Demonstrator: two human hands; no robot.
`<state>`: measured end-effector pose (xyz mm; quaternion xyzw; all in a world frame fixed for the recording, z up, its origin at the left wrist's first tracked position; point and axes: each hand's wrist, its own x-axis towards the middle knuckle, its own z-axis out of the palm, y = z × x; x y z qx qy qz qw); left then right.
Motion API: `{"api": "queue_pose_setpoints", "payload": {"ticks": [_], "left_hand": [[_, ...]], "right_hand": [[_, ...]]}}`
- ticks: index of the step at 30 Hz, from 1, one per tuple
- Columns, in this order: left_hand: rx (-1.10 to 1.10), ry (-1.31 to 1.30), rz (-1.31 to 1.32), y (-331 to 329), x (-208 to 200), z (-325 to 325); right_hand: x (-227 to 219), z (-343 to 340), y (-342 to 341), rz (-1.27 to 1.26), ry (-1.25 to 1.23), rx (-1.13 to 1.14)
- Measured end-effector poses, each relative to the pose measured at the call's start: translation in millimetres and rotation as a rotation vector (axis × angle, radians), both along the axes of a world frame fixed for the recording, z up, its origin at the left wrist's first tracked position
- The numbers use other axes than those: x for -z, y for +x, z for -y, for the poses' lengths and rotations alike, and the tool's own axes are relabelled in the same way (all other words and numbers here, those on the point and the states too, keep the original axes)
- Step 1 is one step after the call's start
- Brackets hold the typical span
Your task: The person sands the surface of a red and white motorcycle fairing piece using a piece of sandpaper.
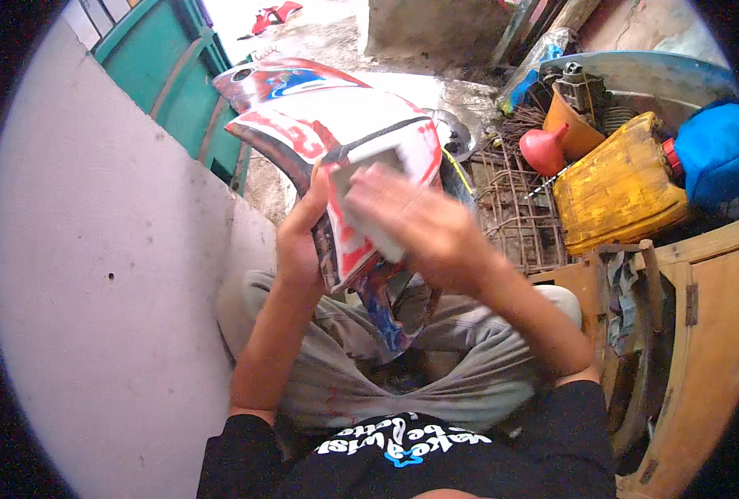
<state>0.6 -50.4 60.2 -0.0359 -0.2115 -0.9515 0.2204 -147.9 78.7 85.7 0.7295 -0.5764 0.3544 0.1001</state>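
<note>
A motorcycle fairing panel (369, 112), white with red patches and dark edges, stands tilted over my lap. My left hand (301, 237) is closed round its left edge, thumb on the face and fingers behind. Across the panel's lower middle lies my right hand (411, 218), blurred by motion, pressing a grey sheet of sandpaper (389, 246) flat against the surface. Part of the sheet is covered by my fingers. The panel's blue lower tip (393, 337) reaches down between my knees.
Close on my left rises a pale wall (112, 349), with a green metal door (166, 75) beyond. On the right are rusty wire mesh (507, 204), a red funnel (544, 148), a yellow jerrycan (619, 187), a blue cloth-like thing (716, 154) and a wooden cabinet (719, 333).
</note>
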Motion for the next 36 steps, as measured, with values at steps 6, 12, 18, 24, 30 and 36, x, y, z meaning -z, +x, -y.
{"api": "queue_pose_setpoints", "payload": {"ticks": [6, 12, 18, 24, 30, 36], "left_hand": [[-0.042, -0.047, -0.005, -1.3, 2.6, 0.1], [-0.072, -0.036, -0.04, -2.7, 4.3, 5.8], [-0.026, -0.007, -0.159, -0.5, -4.0, 11.8], [-0.035, -0.038, -0.102, 2.7, -5.7, 12.1], [-0.024, 0.002, -0.105, -2.0, 0.1, 12.7], [-0.035, -0.044, -0.026, -4.1, -5.6, 6.7]], "right_hand": [[13.4, 8.6, -27.4, 0.151, 0.016, 0.096], [11.9, 8.4, -46.7, 0.278, 0.106, 0.143], [-0.2, 2.4, 0.4, 0.035, 0.043, -0.136], [18.3, 7.8, -51.6, 0.154, 0.075, 0.105], [4.9, 3.5, -25.3, 0.004, 0.0, -0.047], [9.7, 3.5, 0.8, 0.04, -0.017, -0.113]]}}
